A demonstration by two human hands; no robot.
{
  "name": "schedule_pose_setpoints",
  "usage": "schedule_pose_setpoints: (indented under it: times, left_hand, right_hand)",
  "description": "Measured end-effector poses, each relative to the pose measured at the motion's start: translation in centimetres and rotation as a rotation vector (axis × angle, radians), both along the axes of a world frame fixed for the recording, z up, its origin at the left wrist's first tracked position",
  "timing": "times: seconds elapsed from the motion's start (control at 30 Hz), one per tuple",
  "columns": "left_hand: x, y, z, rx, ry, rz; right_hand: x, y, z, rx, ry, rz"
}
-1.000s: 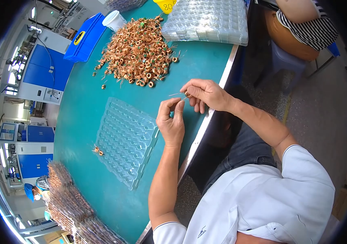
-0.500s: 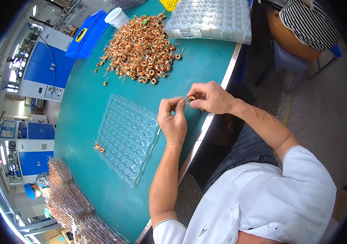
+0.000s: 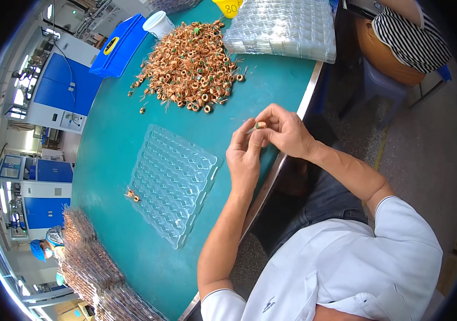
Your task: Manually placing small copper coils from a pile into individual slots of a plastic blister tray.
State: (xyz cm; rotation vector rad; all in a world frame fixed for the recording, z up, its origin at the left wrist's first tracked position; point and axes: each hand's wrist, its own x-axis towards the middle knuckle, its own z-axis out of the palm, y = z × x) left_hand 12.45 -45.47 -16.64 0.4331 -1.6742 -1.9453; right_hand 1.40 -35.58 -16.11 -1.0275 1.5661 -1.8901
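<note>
writing: dark handwritten marks on the yellow container [image 3: 227,7] at the top edge; small dark logo [image 3: 268,304] on the white shirt [image 3: 341,262].

around: green desk [image 3: 105,160] carries a big heap of copper coils [image 3: 191,67], some with green showing, wire leads poking out. one loose coil [image 3: 142,111] lies just left of the heap. white bucket [image 3: 158,24] and blue bin [image 3: 116,48] stand behind it, stack of clear trays [image 3: 282,27] to its right. single clear tray [image 3: 172,182] lies flat left of the hands, small coil clump [image 3: 133,197] at its left edge. piled filled trays [image 3: 92,262] at lower left. person in striped top [image 3: 413,43] sits upper right, person in blue cap [image 3: 37,250] far left. nothing stands between hands and clear tray.

hands: both raised near the desk's front edge, close together, forearms bent inward. right hand [image 3: 290,134]: fingers closed in a pinch on a copper coil with green [image 3: 261,125], coil between the two hands. left hand [image 3: 244,160]: thumb and forefinger nearly together beside that coil; can't tell if they grip a lead.
</note>
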Motion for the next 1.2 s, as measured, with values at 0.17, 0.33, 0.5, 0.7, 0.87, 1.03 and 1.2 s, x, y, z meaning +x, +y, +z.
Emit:
schedule_pose_setpoints:
  times: [0.17,0.33,0.5,0.7,0.87,1.03,1.2]
  left_hand:
    - [0.4,-0.5,-0.7,0.0,0.099,0.001]
    - [0.7,-0.7,-0.3,0.151,0.047,-0.153]
    - [1.1,-1.0,-0.2,0.092,-0.01,-0.242]
    - [1.2,-1.4,0.1,0.099,-0.053,-0.294]
    - [0.9,-0.6,-0.2,0.105,-0.007,-0.215]
    - [0.9,-0.2,-0.3,0.032,-0.092,-0.175]
    - [0.3,0.5,-0.8,0.057,-0.057,-0.012]
  right_hand:
    - [0.2,1.5,1.3,0.124,0.256,0.108]
    - [-2.0,1.6,2.2,0.169,0.224,0.057]
    - [-2.8,0.9,3.3,0.159,0.256,0.208]
    - [-2.4,0.9,3.2,0.205,0.167,0.178]
    - [-2.1,0.8,2.5,0.048,0.307,0.104]
    - [-2.4,1.1,2.7,0.008,0.212,-0.072]
    - [-5.9,6.4,4.0,-0.207,0.104,-0.416]
